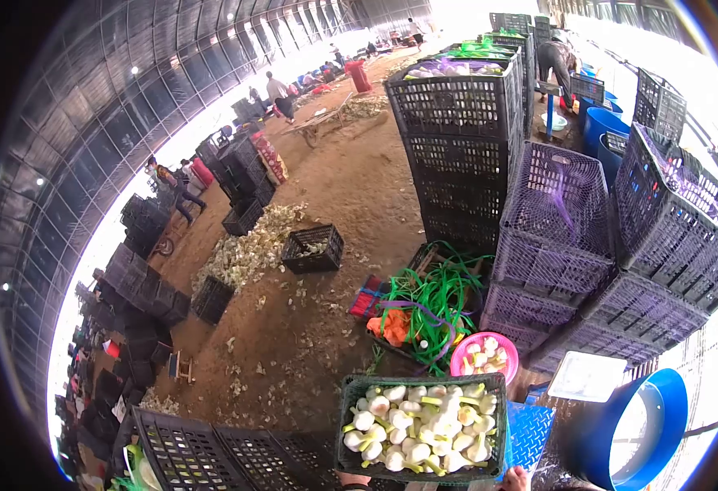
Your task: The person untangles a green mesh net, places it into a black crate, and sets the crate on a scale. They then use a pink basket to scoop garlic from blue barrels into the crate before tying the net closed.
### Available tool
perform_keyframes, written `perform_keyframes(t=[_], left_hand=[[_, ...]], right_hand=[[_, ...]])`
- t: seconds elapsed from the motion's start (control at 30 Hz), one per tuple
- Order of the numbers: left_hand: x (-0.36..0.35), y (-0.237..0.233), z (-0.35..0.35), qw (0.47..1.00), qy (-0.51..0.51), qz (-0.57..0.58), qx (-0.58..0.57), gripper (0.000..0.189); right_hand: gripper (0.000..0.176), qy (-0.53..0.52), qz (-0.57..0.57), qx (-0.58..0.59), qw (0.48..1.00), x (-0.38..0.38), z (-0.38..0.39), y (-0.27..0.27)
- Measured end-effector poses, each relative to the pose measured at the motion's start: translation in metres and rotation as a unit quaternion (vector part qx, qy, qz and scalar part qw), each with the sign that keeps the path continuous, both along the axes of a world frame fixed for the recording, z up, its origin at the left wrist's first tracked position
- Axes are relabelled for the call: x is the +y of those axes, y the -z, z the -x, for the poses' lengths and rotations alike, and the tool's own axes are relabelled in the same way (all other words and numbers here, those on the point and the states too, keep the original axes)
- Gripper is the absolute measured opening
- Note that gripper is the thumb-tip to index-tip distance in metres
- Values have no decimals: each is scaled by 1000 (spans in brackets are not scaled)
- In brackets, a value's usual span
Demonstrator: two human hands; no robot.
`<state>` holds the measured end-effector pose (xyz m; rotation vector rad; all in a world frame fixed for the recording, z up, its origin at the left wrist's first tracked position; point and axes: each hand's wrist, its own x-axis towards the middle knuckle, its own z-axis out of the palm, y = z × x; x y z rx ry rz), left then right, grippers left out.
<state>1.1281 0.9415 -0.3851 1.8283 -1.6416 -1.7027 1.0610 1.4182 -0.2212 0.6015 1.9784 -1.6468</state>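
A black plastic crate [502, 425] full of white garlic bulbs with short green stems [420, 430] is right in front of me at the bottom. My left hand [354, 479] grips its near left corner, mostly cut off by the frame edge. At the near right corner, my right hand [515, 479] is closed against the crate, its fingers partly hidden. A blue textured metal plate [531, 430] lies just beyond the right hand. Behind the crate, a pink basin [455, 360] holds several garlic bulbs.
Green straps [428, 290] lie tangled beyond the crate. Tall stacks of black crates [449, 155] and netted crates [551, 245] rise ahead and right. A blue tub [674, 409] and white tray [588, 376] are at right. Garlic scraps [244, 245] litter the dirt floor; people work farther off.
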Motion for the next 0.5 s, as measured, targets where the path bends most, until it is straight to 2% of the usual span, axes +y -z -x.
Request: perform_keyframes(t=[0.03, 0.17, 0.2, 0.27, 0.3, 0.33, 0.37, 0.4, 0.43, 0.47, 0.5], left_hand=[[1, 1, -1, 1000, 13, 17, -10, 72], [-1, 9, -8, 990, 76, 111, -51, 68], [-1, 11, -9, 982, 101, 144, -68, 67], [-5, 15, -12, 955, 162, 226, -104, 65], [-8, 19, -13, 940, 184, 264, -116, 64], [-13, 23, -15, 926, 204, 296, -115, 62], [-24, 25, -12, 927, 200, 298, -112, 62], [-37, 24, -11, 990, 72, 120, 7, 48], [-46, 26, -13, 988, -59, -68, 125, 36], [-48, 30, -18, 921, -185, -253, 232, 28], [-27, 31, -15, 982, 45, 109, 145, 26]], right_hand=[[24, -2, -3, 0, 1000, 0, -1, -11], [32, 150, 128, -104, 975, -12, 7, -45], [31, 161, 114, -137, 971, -23, 23, -74], [27, -11, -10, -24, 1000, -37, 44, -85], [25, -126, -27, 47, 991, -41, 61, -100], [27, -161, -87, 43, 982, -41, 70, -88], [29, -147, -165, 110, 969, -36, 79, -63], [32, -132, -244, 174, 945, -25, 89, -30], [42, 8, -190, 284, 940, -17, 99, -13], [19, 74, -242, 325, 911, -21, 107, 6], [23, 67, -179, 236, 953, -24, 115, 33]])
